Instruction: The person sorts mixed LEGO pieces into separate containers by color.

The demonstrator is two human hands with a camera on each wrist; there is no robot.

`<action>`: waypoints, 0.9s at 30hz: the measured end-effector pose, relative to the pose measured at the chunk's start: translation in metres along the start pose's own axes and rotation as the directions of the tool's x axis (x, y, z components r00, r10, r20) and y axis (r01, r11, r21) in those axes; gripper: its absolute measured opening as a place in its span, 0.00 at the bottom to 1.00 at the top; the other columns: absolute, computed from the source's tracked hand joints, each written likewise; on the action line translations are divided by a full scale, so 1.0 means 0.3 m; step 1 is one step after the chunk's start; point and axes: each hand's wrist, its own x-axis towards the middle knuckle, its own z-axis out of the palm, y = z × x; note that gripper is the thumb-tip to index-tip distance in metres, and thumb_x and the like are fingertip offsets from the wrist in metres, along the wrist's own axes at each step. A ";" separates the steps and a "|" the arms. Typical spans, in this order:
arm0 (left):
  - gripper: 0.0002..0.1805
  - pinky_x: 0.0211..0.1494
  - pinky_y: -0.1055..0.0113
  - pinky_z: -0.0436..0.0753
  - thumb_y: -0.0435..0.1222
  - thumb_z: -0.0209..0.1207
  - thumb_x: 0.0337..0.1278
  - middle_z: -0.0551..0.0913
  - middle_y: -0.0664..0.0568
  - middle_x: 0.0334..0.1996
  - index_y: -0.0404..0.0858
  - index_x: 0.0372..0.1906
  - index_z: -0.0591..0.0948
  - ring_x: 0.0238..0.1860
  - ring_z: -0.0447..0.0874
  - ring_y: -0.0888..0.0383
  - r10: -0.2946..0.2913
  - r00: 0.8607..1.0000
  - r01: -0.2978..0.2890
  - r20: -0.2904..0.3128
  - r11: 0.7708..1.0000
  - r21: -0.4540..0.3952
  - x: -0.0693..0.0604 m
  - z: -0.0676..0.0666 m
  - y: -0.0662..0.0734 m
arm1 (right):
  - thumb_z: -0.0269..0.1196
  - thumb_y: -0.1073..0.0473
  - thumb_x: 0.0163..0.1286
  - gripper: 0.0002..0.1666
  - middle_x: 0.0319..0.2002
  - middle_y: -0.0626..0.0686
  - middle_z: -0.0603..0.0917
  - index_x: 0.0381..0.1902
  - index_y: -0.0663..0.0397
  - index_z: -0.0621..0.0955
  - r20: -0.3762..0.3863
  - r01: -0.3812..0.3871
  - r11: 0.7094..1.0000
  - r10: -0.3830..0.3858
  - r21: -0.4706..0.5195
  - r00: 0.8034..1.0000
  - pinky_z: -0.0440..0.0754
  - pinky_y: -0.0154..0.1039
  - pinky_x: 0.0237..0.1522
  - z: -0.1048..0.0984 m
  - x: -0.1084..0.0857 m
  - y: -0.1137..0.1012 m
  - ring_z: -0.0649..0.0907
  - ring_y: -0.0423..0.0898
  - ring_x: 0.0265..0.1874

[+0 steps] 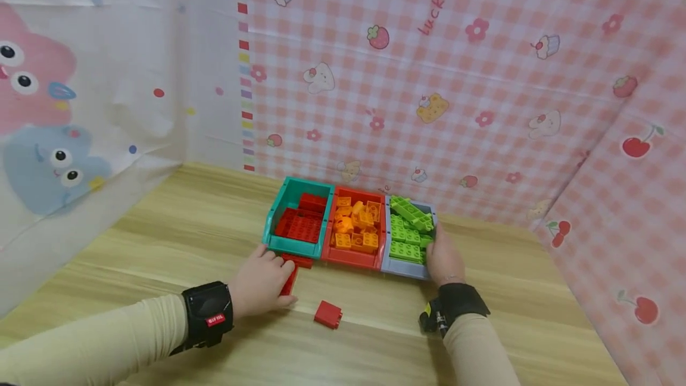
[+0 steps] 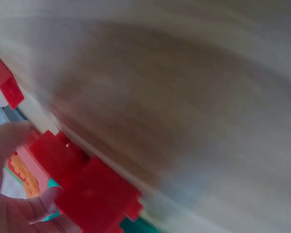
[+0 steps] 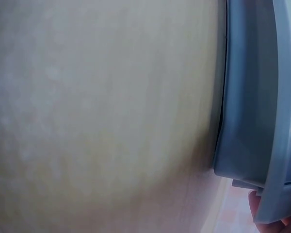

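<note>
Three joined bins stand in a row in the head view. The teal bin (image 1: 293, 247) contains red toy bricks, the red bin (image 1: 354, 259) orange ones, and the grey-blue bin (image 1: 404, 268) green ones. In front of the teal bin, my left hand (image 1: 259, 282) holds red toy bricks (image 1: 289, 282) between thumb and fingers. Two of these red bricks (image 2: 94, 194) show close up in the left wrist view, partly behind the fingers. My right hand (image 1: 445, 258) grips the outer side of the grey-blue bin, fingertips (image 3: 253, 201) round its far corner in the right wrist view.
A single red brick (image 1: 328, 314) lies on the wooden table (image 1: 375, 350) between the two arms. Behind the bins hangs a pink checked cloth (image 1: 348, 148), and a white cartoon-print cloth (image 1: 134, 76) covers the left side.
</note>
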 end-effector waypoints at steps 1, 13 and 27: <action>0.25 0.55 0.47 0.65 0.55 0.64 0.46 0.79 0.49 0.27 0.37 0.35 0.77 0.36 0.77 0.50 -0.008 1.000 0.008 0.007 1.000 -0.022 0.006 0.003 0.008 | 0.42 0.66 0.69 0.31 0.63 0.68 0.66 0.69 0.67 0.55 -0.001 -0.003 1.000 0.003 0.001 1.000 0.69 0.56 0.54 -0.001 -0.002 0.004 0.70 0.62 0.59; 0.09 0.31 0.65 0.69 0.31 0.64 0.47 0.72 0.54 0.23 0.38 0.30 0.73 0.26 0.66 0.56 0.003 0.962 -0.058 -0.274 0.979 -0.193 0.166 -0.088 -0.107 | 0.41 0.65 0.71 0.32 0.66 0.67 0.62 0.71 0.65 0.52 0.031 -0.056 0.998 0.056 -0.002 0.998 0.63 0.55 0.60 -0.014 -0.005 0.027 0.65 0.61 0.63; 0.11 0.29 0.65 0.70 0.25 0.55 0.58 0.68 0.48 0.25 0.37 0.22 0.72 0.28 0.68 0.53 -0.145 0.989 0.130 -0.043 0.962 -0.242 0.405 0.014 -0.240 | 0.41 0.65 0.70 0.31 0.64 0.66 0.65 0.70 0.65 0.54 0.011 -0.020 1.000 0.020 0.007 1.000 0.65 0.54 0.59 -0.008 -0.002 0.002 0.68 0.60 0.61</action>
